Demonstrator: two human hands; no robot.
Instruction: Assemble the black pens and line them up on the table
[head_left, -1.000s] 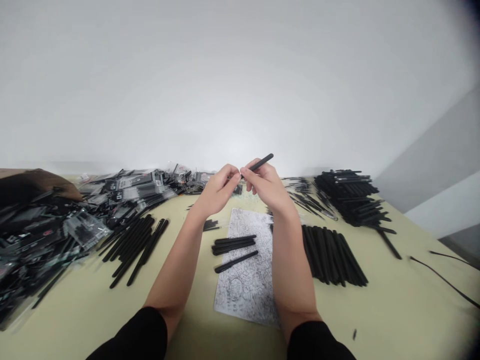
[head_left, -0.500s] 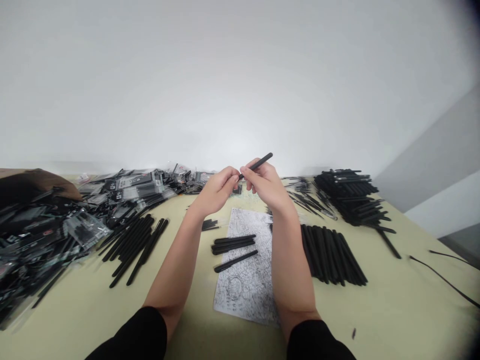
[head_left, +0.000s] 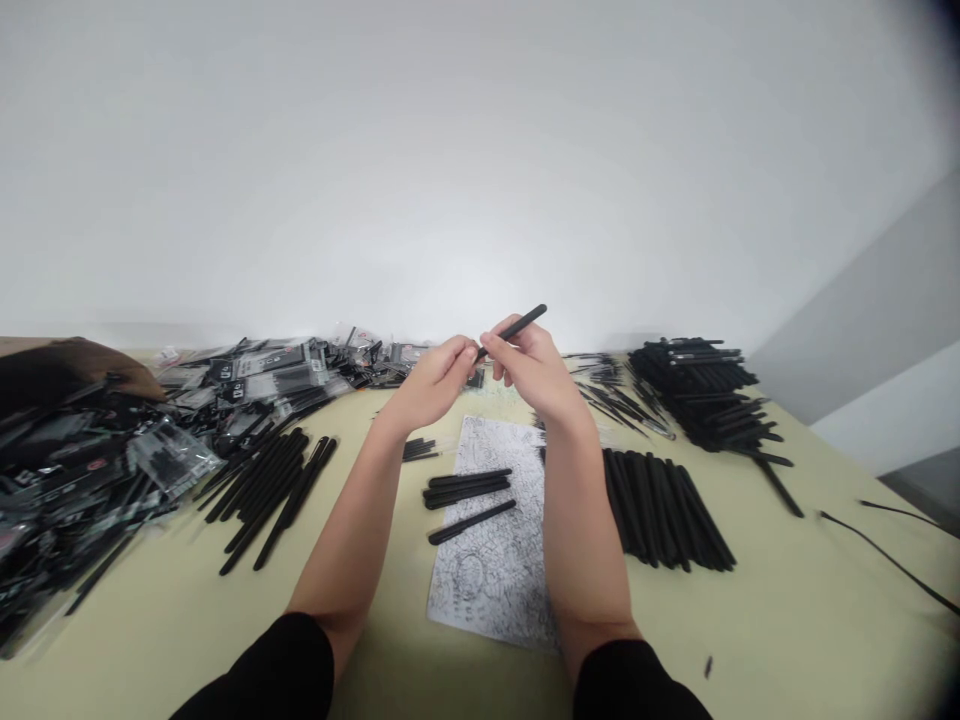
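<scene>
A slim black pen [head_left: 517, 326] is held between my two hands above the table, slanting up to the right. My right hand [head_left: 535, 365] grips its barrel between thumb and fingers. At its lower left end my left hand [head_left: 436, 378] pinches with thumb and forefinger; the tip there is hidden by the fingers. Beneath my hands lies a white sheet covered in dark scribbles [head_left: 491, 585]. Several black pens [head_left: 469, 487] rest across the sheet's left edge, one a little apart from the others.
A row of black pens [head_left: 664, 510] lies beside my right forearm, with a bigger pile [head_left: 694, 390] behind. Left are loose pens [head_left: 270, 490] and a heap of clear packets [head_left: 172, 455]. Thin refills [head_left: 420, 450] lie near the middle. A cable [head_left: 885, 560] crosses the right edge.
Almost nothing differs. Both hands keep hold of the pen in nearly the same place; the left hand shows only a very slight shift.
</scene>
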